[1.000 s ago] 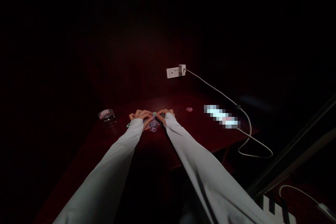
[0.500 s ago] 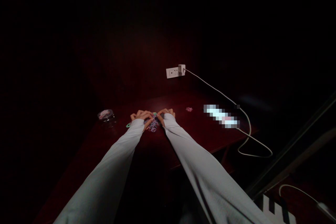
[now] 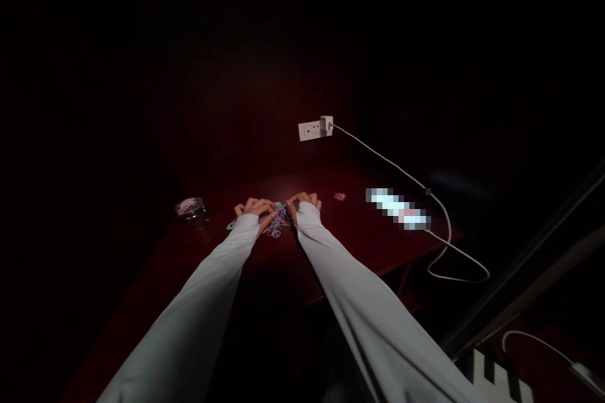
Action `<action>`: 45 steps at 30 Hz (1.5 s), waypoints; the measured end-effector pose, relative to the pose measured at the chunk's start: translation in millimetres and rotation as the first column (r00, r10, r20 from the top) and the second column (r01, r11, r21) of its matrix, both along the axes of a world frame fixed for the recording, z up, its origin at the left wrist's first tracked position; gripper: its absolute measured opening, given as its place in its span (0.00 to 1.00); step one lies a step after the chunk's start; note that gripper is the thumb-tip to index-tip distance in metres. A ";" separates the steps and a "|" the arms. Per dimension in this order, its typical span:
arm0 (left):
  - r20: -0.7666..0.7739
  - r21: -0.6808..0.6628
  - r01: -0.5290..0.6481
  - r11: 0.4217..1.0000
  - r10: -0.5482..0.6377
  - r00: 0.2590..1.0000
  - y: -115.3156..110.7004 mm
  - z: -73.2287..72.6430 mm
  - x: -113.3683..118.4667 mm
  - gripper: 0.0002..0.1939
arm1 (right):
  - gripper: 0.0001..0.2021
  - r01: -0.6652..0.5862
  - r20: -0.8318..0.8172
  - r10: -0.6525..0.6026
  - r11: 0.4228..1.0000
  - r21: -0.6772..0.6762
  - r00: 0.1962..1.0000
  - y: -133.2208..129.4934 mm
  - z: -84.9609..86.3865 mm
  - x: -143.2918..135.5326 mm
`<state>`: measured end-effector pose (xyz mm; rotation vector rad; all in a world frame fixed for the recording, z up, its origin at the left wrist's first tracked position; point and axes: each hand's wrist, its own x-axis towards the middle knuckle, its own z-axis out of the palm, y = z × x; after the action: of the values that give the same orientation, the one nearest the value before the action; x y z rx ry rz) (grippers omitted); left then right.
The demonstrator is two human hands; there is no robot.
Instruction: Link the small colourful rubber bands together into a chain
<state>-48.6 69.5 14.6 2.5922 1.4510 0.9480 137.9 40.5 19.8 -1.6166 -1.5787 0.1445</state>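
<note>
A loose heap of small elastic bands (image 3: 280, 219), mostly purple with some green and other colours, lies on the dark red table between my hands. My left hand (image 3: 254, 208) rests at the heap's left side, its fingers bent but apart, thumb and fingertips touching the bands. On the other side, my right hand (image 3: 305, 199) has thumb and forefinger pinched together at the heap's edge; what sits between them is too small to make out. A green band (image 3: 230, 226) shows beside my left hand. Farther right lies a small cluster of pink bands (image 3: 340, 196).
A clear jar with a patterned lid (image 3: 189, 206) stands at the left. A bright, pixelated device (image 3: 399, 208) lies at the right, wired by a white cable (image 3: 392, 166) to a charger (image 3: 326, 124) in the wall socket (image 3: 309, 131). The surroundings are very dark.
My right hand has shifted slightly right, away from the heap's middle, uncovering more bands. The left hand stays nearly in place.
</note>
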 end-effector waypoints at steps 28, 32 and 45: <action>0.014 0.030 -0.013 0.999 0.012 1.000 -1.9 0.2 -0.4 0.08 | 0.05 -0.132 0.026 0.133 0.991 -0.031 0.991 14.4 -7.0 0.1; 0.015 0.042 -0.025 0.999 0.025 1.000 -2.9 -0.6 0.3 0.10 | 0.04 -0.112 0.032 0.114 0.993 -0.048 0.993 13.6 -7.4 1.6; -0.012 0.021 -0.031 0.999 0.031 0.999 -2.9 0.7 -1.8 0.10 | 0.07 0.019 0.010 -0.018 0.999 -0.051 1.000 13.3 -2.6 4.9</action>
<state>-50.4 66.6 15.3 2.6020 1.4970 0.9563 142.9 53.9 17.2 -1.6732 -1.5785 0.1681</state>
